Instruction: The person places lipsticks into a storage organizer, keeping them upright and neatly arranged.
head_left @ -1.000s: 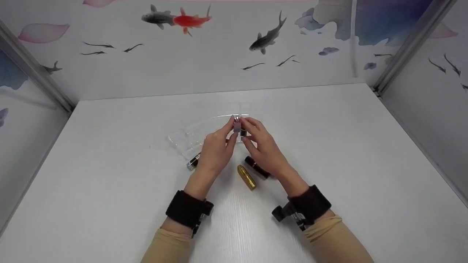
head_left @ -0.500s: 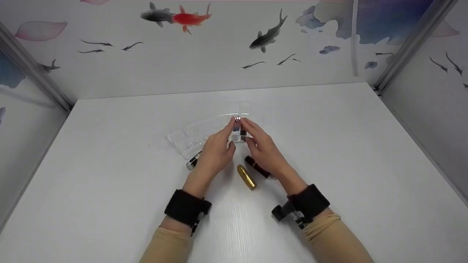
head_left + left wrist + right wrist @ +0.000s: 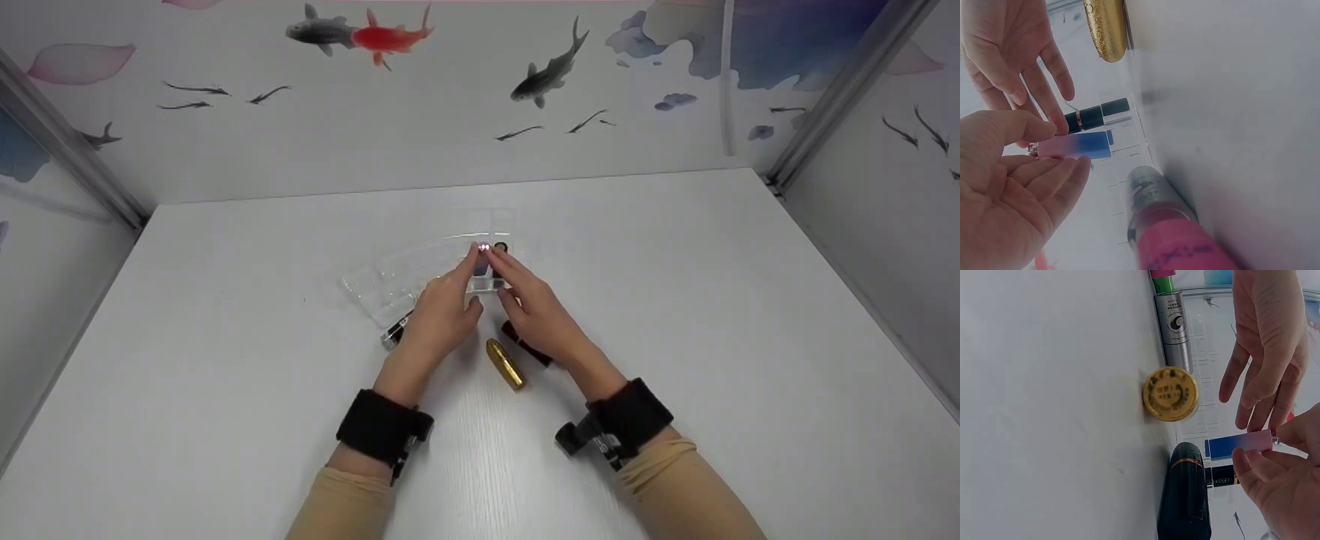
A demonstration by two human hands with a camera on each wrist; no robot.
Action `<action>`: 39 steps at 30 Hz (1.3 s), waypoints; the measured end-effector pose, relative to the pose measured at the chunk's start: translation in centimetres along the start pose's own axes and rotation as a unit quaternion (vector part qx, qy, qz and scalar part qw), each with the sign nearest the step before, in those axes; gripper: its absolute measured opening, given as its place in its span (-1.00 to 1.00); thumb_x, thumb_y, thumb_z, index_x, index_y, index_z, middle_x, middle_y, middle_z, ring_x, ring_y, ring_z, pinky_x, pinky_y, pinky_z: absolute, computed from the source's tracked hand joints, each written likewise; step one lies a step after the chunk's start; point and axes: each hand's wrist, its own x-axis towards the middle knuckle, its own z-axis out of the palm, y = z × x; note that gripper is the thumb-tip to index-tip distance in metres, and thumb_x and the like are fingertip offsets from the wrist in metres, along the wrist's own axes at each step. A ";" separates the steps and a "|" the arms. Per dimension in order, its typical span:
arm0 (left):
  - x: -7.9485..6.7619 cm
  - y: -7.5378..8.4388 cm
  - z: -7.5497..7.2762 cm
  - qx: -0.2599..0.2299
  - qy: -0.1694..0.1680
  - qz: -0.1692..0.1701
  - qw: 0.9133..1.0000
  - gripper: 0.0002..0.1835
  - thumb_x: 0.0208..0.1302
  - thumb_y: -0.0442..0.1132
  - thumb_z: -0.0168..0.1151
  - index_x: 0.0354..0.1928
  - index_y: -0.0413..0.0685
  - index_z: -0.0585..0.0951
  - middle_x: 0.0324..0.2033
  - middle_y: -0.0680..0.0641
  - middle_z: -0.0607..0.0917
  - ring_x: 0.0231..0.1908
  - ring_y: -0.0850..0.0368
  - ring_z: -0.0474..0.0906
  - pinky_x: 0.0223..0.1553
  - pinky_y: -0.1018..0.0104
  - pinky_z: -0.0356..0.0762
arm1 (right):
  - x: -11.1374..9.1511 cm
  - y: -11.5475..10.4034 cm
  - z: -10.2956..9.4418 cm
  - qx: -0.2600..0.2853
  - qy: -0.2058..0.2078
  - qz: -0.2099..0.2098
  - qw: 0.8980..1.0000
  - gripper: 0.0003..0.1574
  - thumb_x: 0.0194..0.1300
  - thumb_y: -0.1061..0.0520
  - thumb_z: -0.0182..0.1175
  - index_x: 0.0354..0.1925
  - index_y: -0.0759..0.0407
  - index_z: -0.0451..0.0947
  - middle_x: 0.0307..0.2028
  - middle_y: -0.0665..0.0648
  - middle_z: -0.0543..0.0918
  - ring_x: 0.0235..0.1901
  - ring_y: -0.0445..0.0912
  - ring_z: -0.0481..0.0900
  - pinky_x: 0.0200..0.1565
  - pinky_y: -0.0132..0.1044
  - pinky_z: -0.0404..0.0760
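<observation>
A pink-to-blue lip gloss tube [image 3: 1075, 145] stands in a clear compartmented organizer [image 3: 360, 289]. The index fingertips of my left hand [image 3: 444, 311] and right hand [image 3: 541, 307] meet at its shiny top from either side. Both thumbs lie away from the top, and the fingers are fairly straight. Beside that tube, a black lipstick [image 3: 1090, 117] with a gold ring also stands in the organizer. Below my right hand lies a thick black tube [image 3: 1188, 495] with a gold band. A gold tube [image 3: 506, 364] lies between my wrists.
A silver tube [image 3: 1174, 326] with a green band and pink end lies at the organizer's near left edge, partly hidden by my left hand in the head view. A painted wall [image 3: 420, 142] with fish borders the back of the white table [image 3: 712, 300].
The thumbs have come away from the lip gloss tube, and it sits lower in the organizer. My fingers have straightened, with only the index fingertips at its top.
</observation>
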 end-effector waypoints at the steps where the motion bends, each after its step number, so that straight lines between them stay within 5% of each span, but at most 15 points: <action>1: 0.0 0.0 0.0 0.000 -0.003 -0.003 1.000 -0.20 0.35 -0.46 0.28 0.60 -0.21 0.23 0.35 -0.28 0.56 0.28 -0.29 0.55 0.32 -0.09 0.49 | 0.0 0.0 0.0 -0.001 0.000 0.001 1.000 -0.28 0.52 0.47 -0.01 0.57 0.39 0.16 0.56 0.41 0.21 0.54 0.22 0.21 0.47 0.08 0.29; 12: 0.1 0.0 -0.1 -0.002 -0.002 -0.009 1.000 -0.20 0.34 -0.45 0.30 0.59 -0.23 0.25 0.36 -0.30 0.54 0.27 -0.30 0.56 0.30 -0.10 0.50 | -0.1 -0.2 -0.1 -0.003 -0.008 0.007 1.000 -0.28 0.53 0.45 -0.01 0.57 0.39 0.15 0.56 0.37 0.22 0.53 0.21 0.22 0.44 0.09 0.34; 23: 0.0 0.0 0.0 0.000 -0.053 -0.009 0.999 -0.16 0.40 -0.40 0.27 0.62 -0.29 0.10 0.41 -0.32 0.48 0.34 -0.27 0.49 0.37 -0.07 0.44 | -0.2 -0.3 -0.1 -0.003 -0.050 0.028 0.998 -0.24 0.56 0.38 -0.01 0.61 0.37 0.04 0.60 0.37 0.11 0.55 0.22 0.17 0.32 0.11 0.52; 39: 0.0 0.1 0.3 -0.008 -0.083 -0.025 0.996 -0.10 0.42 -0.40 0.25 0.65 -0.28 -0.01 0.49 -0.33 0.35 0.37 -0.24 0.46 0.40 -0.03 0.40 | -0.2 -0.3 0.0 0.002 -0.093 0.066 0.993 -0.16 0.56 0.36 -0.03 0.65 0.29 -0.08 0.64 0.32 -0.03 0.58 0.17 0.10 0.37 0.10 0.46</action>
